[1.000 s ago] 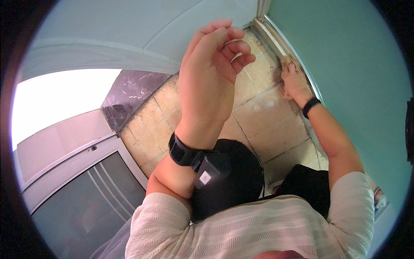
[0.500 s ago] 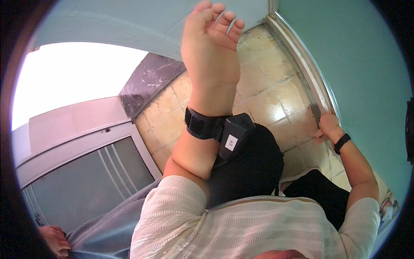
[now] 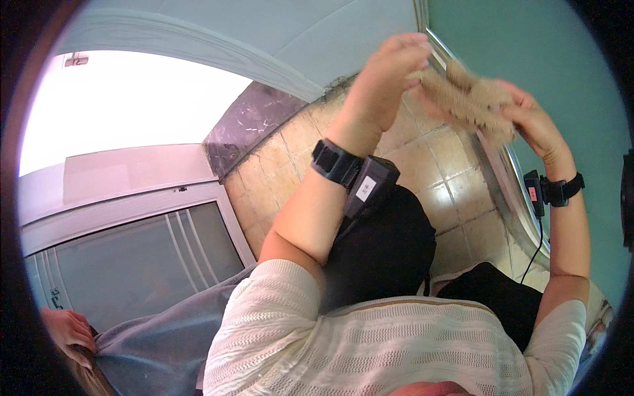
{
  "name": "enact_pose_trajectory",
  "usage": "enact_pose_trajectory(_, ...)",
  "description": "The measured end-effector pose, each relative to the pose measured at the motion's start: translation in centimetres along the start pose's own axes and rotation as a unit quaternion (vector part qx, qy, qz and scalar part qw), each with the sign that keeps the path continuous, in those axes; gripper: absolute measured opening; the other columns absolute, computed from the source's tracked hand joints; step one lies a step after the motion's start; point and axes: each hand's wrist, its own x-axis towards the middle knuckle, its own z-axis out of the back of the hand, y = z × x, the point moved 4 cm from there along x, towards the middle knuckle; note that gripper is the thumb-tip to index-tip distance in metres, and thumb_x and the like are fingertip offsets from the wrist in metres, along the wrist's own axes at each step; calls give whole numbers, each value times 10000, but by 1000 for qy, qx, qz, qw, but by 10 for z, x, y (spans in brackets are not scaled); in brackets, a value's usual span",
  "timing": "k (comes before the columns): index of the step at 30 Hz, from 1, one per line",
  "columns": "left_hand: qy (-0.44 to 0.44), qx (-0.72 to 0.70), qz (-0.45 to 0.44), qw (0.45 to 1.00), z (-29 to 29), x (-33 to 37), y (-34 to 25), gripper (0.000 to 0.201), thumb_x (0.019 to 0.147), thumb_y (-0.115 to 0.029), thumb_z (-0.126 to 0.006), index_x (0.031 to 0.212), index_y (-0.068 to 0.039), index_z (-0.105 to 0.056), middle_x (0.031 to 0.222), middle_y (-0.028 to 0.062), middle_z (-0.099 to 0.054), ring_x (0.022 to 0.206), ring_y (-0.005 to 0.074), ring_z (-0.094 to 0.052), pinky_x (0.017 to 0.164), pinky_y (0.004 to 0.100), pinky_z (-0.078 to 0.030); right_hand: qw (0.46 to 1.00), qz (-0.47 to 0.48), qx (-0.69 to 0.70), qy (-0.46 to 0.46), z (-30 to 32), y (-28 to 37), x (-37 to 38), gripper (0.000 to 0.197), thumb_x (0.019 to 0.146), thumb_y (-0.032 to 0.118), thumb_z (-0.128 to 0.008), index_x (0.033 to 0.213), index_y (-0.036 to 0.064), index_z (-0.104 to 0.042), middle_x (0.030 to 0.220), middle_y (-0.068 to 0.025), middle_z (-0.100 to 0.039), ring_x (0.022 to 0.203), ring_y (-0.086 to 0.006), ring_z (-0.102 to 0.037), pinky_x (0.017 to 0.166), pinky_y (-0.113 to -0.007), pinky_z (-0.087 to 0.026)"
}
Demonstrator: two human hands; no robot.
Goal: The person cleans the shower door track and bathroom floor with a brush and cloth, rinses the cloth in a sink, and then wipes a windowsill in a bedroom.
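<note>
A tan cloth (image 3: 462, 105), smeared by motion, hangs in the air at the upper right, in front of the green panel. My right hand (image 3: 538, 129) grips its right end between thumb and fingers. Close by its left end is my left hand (image 3: 389, 76), with the fingers bent toward the cloth. Blur hides whether those fingers hold it or only lie against it. Both wrists wear black straps; a small black box (image 3: 371, 188) sits on the left one and another black box (image 3: 533, 193) on the right one, with a thin cable hanging down.
The green panel (image 3: 528, 46) has a metal-edged ledge (image 3: 512, 171) along its foot. Tan floor tiles (image 3: 422, 165) lie below. At left are a bright opening, a dark marble strip (image 3: 254, 122) and a white-framed glass door (image 3: 145, 244). Another person's hand (image 3: 69, 333) rests at lower left.
My right hand has risen from the ledge and now holds the tan cloth up. My left hand has swung right and down toward it. The view has shifted slightly.
</note>
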Motion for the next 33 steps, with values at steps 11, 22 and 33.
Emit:
enact_pose_trajectory(11,188,169,148,956,-44,-24,6,477,857,-363,-597,1190,-28,-532,1091,63,-590,994,134,-558,775,276,-485,920,140,317,-183,26,39,14,349,894,166,-543,1214,28,-520,1171,-86,-566,1080,-179,-544,929,-318,-442)
enact_pose_trajectory(22,78,-38,14,996,-63,-52,-38,545,809,-279,-621,1218,28,-433,1087,131,-536,900,184,-564,747,303,-479,866,79,345,-353,35,59,-7,372,950,172,-435,1282,5,-446,1312,-151,-473,1203,-256,-473,993,-420,-422)
enact_pose_trajectory(33,34,-311,61,948,-76,-25,7,420,890,-215,-559,1179,35,-384,1067,147,-535,1034,199,-514,893,323,-436,954,-2,122,-274,35,91,-21,436,921,215,-496,1287,-11,-420,1270,-153,-494,1158,-251,-499,959,-385,-433)
